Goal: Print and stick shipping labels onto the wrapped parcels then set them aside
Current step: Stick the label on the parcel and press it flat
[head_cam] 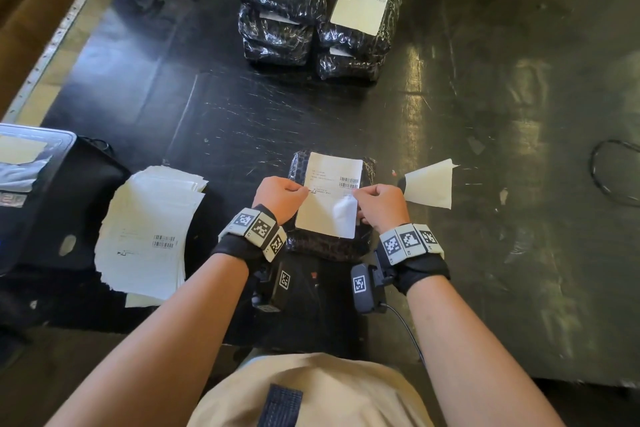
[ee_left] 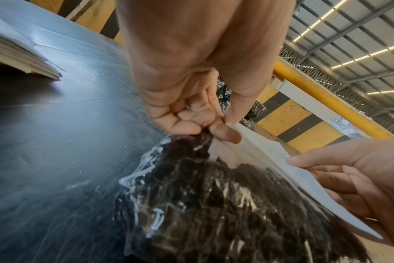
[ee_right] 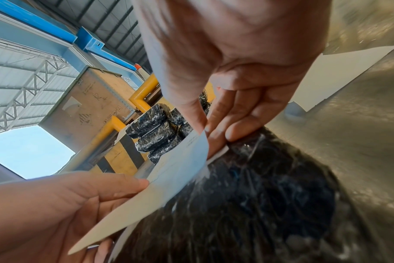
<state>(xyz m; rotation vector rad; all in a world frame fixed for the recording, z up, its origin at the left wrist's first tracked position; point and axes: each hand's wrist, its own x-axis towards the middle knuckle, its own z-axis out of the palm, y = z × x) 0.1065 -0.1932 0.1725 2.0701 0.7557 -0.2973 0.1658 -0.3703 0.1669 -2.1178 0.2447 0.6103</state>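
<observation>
Label (head_cam: 329, 196) pinched at its edges by left hand (head_cam: 281, 197) and right hand (head_cam: 379, 206), held above parcel (head_cam: 325, 246), table (head_cam: 467, 114) beneath

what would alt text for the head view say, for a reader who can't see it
Both hands, left hand and right hand, pinch a white shipping label over a black wrapped parcel on a dark table. Labelled parcels sit stacked beyond; a stack of labels lies left.

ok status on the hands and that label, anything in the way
Left hand and right hand pinch the label's side edges. Label over the wrapped parcel, not pressed flat. Nothing in the way.
</observation>
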